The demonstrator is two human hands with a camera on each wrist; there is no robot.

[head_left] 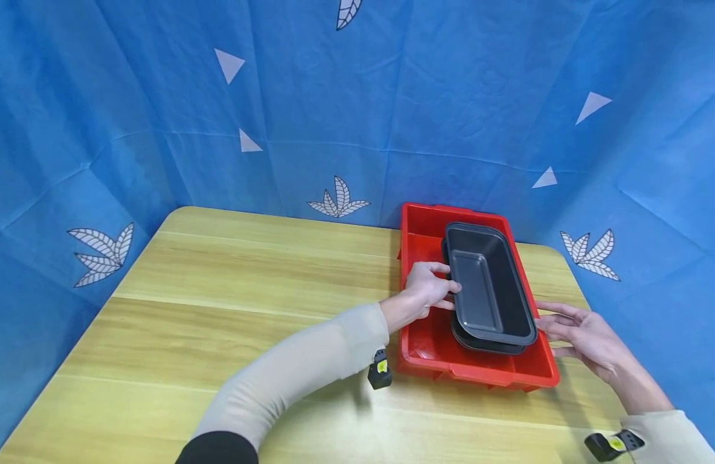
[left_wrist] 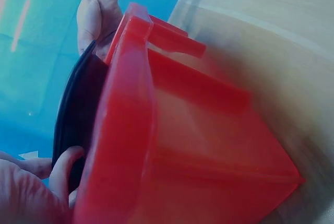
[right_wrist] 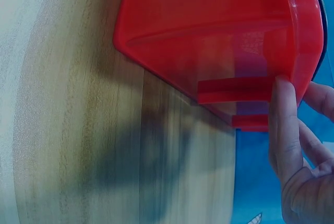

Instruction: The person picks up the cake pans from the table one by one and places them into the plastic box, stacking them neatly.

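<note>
A dark grey loaf pan (head_left: 476, 283) lies tilted inside a red plastic bin (head_left: 418, 348), and a second dark rim shows beneath it. My left hand (head_left: 429, 287) pinches the pan's left long rim, thumb on top and fingers lower down; the left wrist view shows these fingers curled at the black edge (left_wrist: 78, 93). At the bin's right side is my right hand (head_left: 586, 338), its fingers stretched toward the rim near the pan's front right corner. In the right wrist view, one finger (right_wrist: 284, 125) lies against the bin's outer wall.
The bin stands on a light wood-grain table (head_left: 247, 277), near its back right corner. A blue cloth (head_left: 311, 84) with white leaf and triangle prints hangs behind and beside the table. Small black devices, one being the left wrist camera (head_left: 380, 369), are strapped at both sleeves.
</note>
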